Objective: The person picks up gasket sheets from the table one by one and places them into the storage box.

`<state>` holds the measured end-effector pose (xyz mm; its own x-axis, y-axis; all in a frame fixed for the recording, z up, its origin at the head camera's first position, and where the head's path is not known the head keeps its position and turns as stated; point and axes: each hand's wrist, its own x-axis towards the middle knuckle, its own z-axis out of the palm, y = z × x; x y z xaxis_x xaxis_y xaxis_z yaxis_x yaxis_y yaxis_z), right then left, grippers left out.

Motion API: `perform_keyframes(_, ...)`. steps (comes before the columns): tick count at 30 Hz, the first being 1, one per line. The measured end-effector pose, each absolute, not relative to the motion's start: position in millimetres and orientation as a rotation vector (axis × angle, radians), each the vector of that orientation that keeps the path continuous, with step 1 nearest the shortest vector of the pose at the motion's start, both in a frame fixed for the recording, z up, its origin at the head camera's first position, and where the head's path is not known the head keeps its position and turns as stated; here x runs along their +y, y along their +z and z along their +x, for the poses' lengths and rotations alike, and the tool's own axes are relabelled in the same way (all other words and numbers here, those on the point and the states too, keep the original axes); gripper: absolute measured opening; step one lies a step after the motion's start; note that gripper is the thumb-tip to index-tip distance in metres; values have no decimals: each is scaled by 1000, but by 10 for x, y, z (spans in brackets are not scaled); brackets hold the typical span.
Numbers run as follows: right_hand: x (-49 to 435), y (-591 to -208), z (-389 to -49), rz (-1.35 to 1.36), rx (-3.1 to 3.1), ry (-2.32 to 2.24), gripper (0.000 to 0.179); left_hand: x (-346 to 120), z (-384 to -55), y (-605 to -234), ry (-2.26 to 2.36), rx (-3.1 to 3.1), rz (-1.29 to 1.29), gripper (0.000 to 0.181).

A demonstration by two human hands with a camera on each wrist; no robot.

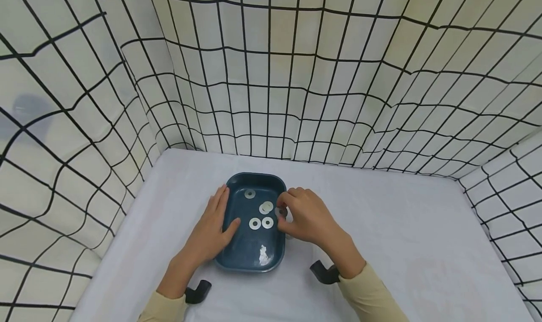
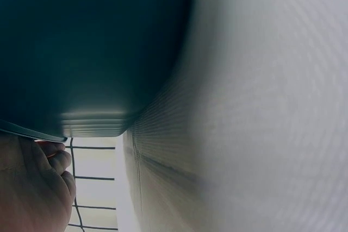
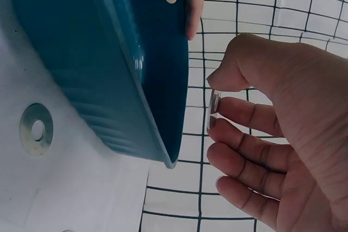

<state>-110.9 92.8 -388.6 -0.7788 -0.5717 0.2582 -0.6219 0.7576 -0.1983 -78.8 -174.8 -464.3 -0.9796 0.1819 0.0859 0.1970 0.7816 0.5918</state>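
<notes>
A blue rectangular tray (image 1: 250,261) sits on the white cloth with several flat metal washers (image 1: 255,219) inside, two of them overlapping. My left hand (image 1: 207,235) rests along its left rim, fingers straight and thumb reaching over the inside. Between thumb and fingertips, my right hand (image 1: 311,218) pinches a washer (image 3: 210,113) at the tray's right rim. In the right wrist view that washer is seen edge-on, above the rim. Another washer (image 3: 25,129) lies on the cloth beside the tray's right wall. The left wrist view shows mostly the tray's outer wall (image 2: 92,42).
Black wire grid panels (image 1: 271,82) backed with white sheeting surround the table on the left, back and right. White cloth (image 1: 402,237) covers the tabletop. A black curved piece is at each wrist, the right one (image 1: 323,272) close to the cloth.
</notes>
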Motion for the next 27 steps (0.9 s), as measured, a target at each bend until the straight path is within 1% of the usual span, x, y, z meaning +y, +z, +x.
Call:
perform_keyframes(19,738,-3819,-1044,1070,-2849,389,18,-1770,-795,-4659,-990,-2971,-298,90)
perform_keyframes(25,748,-3769,-1047,1108,-2870,361,31,-1771,-800,-4663,-1001,-2968,-303,90)
perform_keyframes(27,771,-3745,-1058,1096,-2871,361,32,-1766,-799,-4663,-1001,-2964,-304,89)
